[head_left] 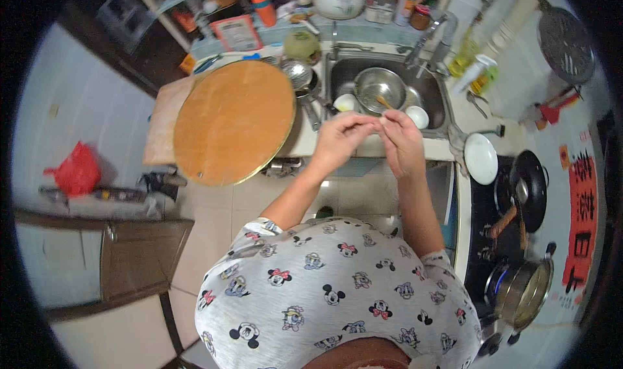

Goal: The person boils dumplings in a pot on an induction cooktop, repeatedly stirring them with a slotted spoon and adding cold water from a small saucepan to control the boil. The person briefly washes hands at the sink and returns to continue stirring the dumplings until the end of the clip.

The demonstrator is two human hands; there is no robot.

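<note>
My left hand [342, 140] and my right hand [402, 143] meet at the fingertips in front of the sink's near edge. Both are closed in a pinch; anything between the fingers is too small to make out. Just beyond them, a steel bowl [371, 82] sits in the metal sink [436, 86], with a small wooden-coloured utensil [384, 101] in it. One small white bowl [418, 116] rests in the sink to the right of the steel bowl, and a white bowl [346, 101] with something yellowish inside is on the left.
A large round orange-brown board [235, 122] covers the left counter. Pans with handles [306, 86] lie beside the sink. At right are a white plate [480, 159], a black wok [533, 190] and a steel pot [522, 294] over a blue flame. A faucet [425, 41] rises behind the sink.
</note>
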